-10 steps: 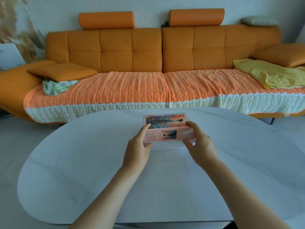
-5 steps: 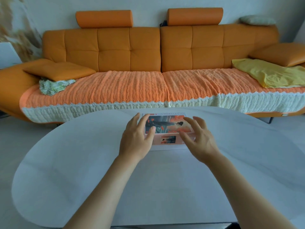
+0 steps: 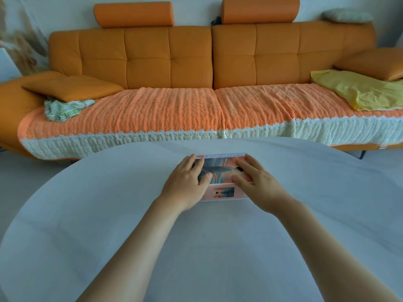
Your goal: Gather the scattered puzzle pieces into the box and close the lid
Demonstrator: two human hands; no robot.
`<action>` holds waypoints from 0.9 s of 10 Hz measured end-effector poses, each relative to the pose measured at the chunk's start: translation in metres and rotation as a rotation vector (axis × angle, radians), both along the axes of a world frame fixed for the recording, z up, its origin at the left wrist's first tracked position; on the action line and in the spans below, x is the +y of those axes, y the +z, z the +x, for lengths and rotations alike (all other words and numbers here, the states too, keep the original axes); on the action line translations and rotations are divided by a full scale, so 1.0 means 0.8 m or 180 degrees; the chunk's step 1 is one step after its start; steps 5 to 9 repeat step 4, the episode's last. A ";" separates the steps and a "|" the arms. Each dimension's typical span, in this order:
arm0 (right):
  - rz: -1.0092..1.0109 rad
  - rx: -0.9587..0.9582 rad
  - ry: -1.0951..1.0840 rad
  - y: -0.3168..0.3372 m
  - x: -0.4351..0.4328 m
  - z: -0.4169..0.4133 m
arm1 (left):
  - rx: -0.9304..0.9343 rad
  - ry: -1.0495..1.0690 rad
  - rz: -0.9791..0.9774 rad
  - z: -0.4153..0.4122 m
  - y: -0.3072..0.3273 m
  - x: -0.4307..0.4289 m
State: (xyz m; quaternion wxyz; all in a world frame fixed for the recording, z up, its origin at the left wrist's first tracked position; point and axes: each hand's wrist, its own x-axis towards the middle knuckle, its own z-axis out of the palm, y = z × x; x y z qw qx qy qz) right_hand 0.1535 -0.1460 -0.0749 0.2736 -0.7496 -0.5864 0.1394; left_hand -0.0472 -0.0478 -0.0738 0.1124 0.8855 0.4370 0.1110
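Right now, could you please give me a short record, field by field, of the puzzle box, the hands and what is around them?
Box: pink rectangular cardboard puzzle box, picture side up
Lid: lid on the box
Support: white oval table, box toward its far edge
Left hand: left hand, fingers flat on the lid's left part
Right hand: right hand, fingers flat on the lid's right part
Behind: orange leather sofa

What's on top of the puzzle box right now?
The left hand and right hand rest flat on the puzzle box. Its lid hides anything inside.
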 end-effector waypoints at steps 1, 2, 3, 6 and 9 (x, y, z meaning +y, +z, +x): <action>-0.0058 -0.0020 -0.0021 -0.011 0.000 -0.001 | 0.0078 -0.0005 -0.0076 0.001 -0.007 0.000; -0.0090 0.0019 -0.0066 -0.010 0.001 -0.002 | 0.0080 -0.0011 -0.0083 0.001 -0.008 0.003; -0.0139 0.0048 -0.0061 -0.010 -0.001 -0.003 | 0.0105 -0.0032 -0.0034 0.001 -0.009 0.001; -0.0021 0.0060 -0.0009 -0.001 -0.005 -0.003 | -0.0194 -0.0016 0.0044 -0.002 -0.001 -0.004; -0.0021 0.0060 -0.0009 -0.001 -0.005 -0.003 | -0.0194 -0.0016 0.0044 -0.002 -0.001 -0.004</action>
